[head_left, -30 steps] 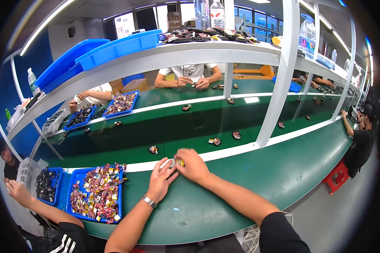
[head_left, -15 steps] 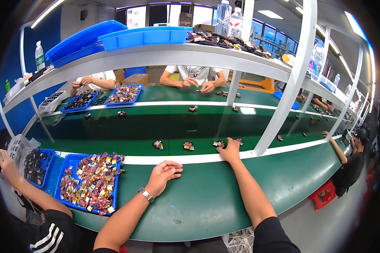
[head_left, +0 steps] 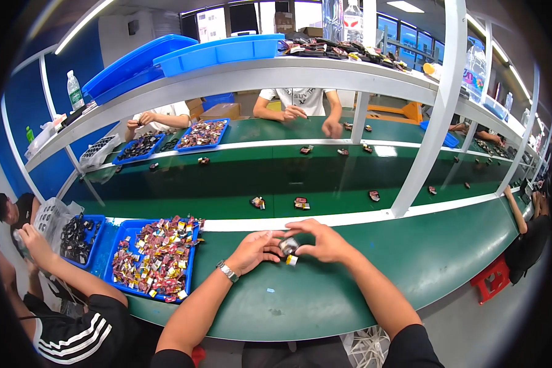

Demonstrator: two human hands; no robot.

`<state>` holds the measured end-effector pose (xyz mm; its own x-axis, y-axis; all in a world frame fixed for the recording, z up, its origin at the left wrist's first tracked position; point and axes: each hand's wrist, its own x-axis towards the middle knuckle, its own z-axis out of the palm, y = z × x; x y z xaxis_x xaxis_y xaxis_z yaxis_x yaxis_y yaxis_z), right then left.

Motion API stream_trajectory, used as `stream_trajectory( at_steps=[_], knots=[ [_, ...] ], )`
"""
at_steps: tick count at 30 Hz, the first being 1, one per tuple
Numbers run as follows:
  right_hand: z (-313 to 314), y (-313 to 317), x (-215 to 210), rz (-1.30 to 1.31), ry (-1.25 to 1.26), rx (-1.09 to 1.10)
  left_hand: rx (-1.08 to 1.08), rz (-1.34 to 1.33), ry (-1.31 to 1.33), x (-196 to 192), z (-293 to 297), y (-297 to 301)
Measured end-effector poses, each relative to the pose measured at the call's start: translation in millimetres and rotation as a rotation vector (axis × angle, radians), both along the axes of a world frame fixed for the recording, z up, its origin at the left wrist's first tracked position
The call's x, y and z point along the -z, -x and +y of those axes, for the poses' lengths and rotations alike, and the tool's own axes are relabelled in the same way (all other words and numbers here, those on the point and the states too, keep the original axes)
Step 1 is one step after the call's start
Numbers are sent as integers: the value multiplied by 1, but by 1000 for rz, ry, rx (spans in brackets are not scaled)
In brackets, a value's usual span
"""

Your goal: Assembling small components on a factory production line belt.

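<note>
In front of me, over the green bench, my right hand [head_left: 322,243] is curled around a small electronic part [head_left: 288,246] with a dark, blurred body. A yellow-and-white tab [head_left: 292,260] hangs from its lower side. My left hand [head_left: 256,251], below a metal watch, meets it from the left with bent fingers against its edge. Fingers hide much of the part. Left of my forearm, a blue tray [head_left: 109,270] is heaped with small red, yellow and white pieces [head_left: 156,257]. Similar parts [head_left: 301,203] lie spaced out on the dark green belt beyond the white rail.
A white post [head_left: 432,116] rises at the right from the rail [head_left: 349,219]. A shelf [head_left: 245,72] with blue trays [head_left: 221,54] spans overhead. A tray of black pieces [head_left: 80,236] and a co-worker's arm [head_left: 73,276] are at my left. Other people sit across the belt.
My right hand has come back from the belt with a small electronic part and joined my left hand. The left fingers now touch it. The whole view has shifted slightly.
</note>
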<state>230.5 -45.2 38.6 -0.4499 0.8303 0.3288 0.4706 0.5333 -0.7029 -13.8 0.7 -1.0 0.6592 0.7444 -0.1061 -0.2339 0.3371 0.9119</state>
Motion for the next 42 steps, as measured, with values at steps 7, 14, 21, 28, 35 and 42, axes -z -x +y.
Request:
stream_trajectory(
  at_steps=[7, 14, 21, 28, 35, 42],
  knots=[
    [-6, 15, 11, -9, -68, 36, 132, 37, -17, -5, -4, -3],
    [-8, 17, 17, -45, -244, 88, -4, -10, -55, 7, -8, -9],
    [-7, 25, 23, -108, -399, 107, 55, -26, -31, 11, -8, -12],
    [-10, 26, 19, -172, -413, 66, 32, 25, -24, 11, -8, -12],
    [-11, 30, 25, -54, -365, 180, 140, -90, -42, 9, -6, -7],
    [-12, 30, 24, -38, -318, 178, 148, -52, -46, 10, -6, -9]
  ],
)
